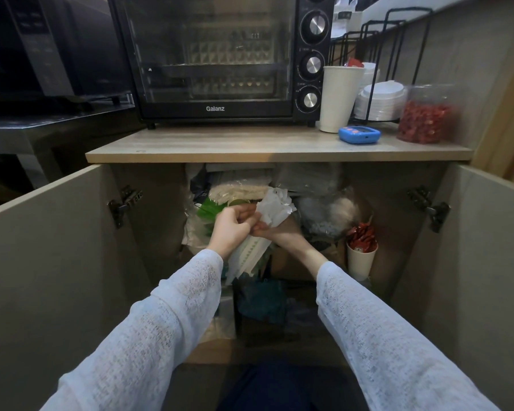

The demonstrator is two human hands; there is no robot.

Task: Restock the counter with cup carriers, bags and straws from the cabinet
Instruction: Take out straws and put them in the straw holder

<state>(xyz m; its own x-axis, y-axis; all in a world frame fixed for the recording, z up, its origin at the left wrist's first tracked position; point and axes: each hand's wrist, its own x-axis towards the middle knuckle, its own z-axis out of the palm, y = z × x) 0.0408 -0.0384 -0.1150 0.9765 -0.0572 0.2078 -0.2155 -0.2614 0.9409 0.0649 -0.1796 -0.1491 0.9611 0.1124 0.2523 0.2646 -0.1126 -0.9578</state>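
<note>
Straws (251,256), paper-wrapped and gathered in a bundle, are being held in front of the open cabinet (368,203), below the counter (250,146) edge and well short of the counter top. The bundle's long axis is running on a slant, from its lower end near the left sleeve up and to the right, where the loose white wrapper ends (275,210) are fanning out above both hands.

Left hand (232,229) is gripping the bundle around its middle, fingers curled over the wrappers, thumb side toward the right hand. Right hand (279,232) is closing on the upper part of the bundle from the other side, its fingertips meeting those of the left hand; how firmly it is pinching cannot be told, since the palm is turned away. Neither hand is loose or empty.

Judgement: both hands are equally near the load, and the lift is turning on the bundle lying below and in front of the counter, so it is going to need raising up and forward past the board edge. An oven (217,54), a tall white cup (339,99), a stack of lids (380,102) and a blue timer (359,134) are occupying the counter. More bagged stock is sitting behind the hands inside the cabinet, its contents not clearly readable.
</note>
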